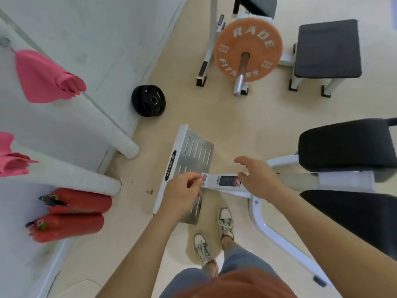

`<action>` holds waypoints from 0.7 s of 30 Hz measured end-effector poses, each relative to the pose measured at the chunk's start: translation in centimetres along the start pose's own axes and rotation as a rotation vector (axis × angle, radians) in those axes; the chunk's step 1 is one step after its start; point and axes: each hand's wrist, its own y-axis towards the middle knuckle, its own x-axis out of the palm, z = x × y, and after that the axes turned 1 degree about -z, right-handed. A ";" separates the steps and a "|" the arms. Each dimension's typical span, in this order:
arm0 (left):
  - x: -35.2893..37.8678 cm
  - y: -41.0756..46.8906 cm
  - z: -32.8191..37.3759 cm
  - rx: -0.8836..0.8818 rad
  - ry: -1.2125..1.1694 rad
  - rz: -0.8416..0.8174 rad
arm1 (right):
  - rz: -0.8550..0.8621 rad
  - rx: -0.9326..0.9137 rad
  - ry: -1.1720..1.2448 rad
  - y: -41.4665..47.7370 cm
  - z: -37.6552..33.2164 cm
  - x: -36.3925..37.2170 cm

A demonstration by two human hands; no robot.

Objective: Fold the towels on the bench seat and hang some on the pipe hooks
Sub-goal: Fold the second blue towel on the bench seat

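Two pink towels hang at the left wall: one [46, 78] from a hook on the upper white pipe [103, 112], another [10, 160] at the left edge over the lower pipe [71, 175]. My left hand [182, 194] hovers over the machine's metal footplate [193, 155], fingers loosely curled, holding nothing. My right hand [255, 177] is beside it with spread, relaxed fingers, also holding nothing. The dark padded bench seat [348, 145] lies at the right; no towel shows on it.
Two red fire extinguishers [73, 216] lie at the wall base, lower left. A black weight plate [148, 100] leans on the wall. An orange plate on a barbell rack [248, 49] and a dark stool [327, 48] stand beyond. My feet [212, 235] are beside the white machine frame [270, 231].
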 end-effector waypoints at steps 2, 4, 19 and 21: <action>3.2 -1.0 0.6 0.028 0.057 -0.119 | -0.005 0.094 0.050 -2.4 3.7 0.1; 6.3 -1.8 1.2 0.034 0.065 -0.177 | -0.007 0.177 0.131 -4.6 7.2 -0.1; 31.4 -7.2 11.8 0.006 0.099 -0.143 | 0.203 0.283 0.445 -18.9 33.8 -5.5; 34.5 -7.6 14.0 0.057 0.148 -0.137 | 0.216 0.260 0.427 -19.8 36.3 -7.4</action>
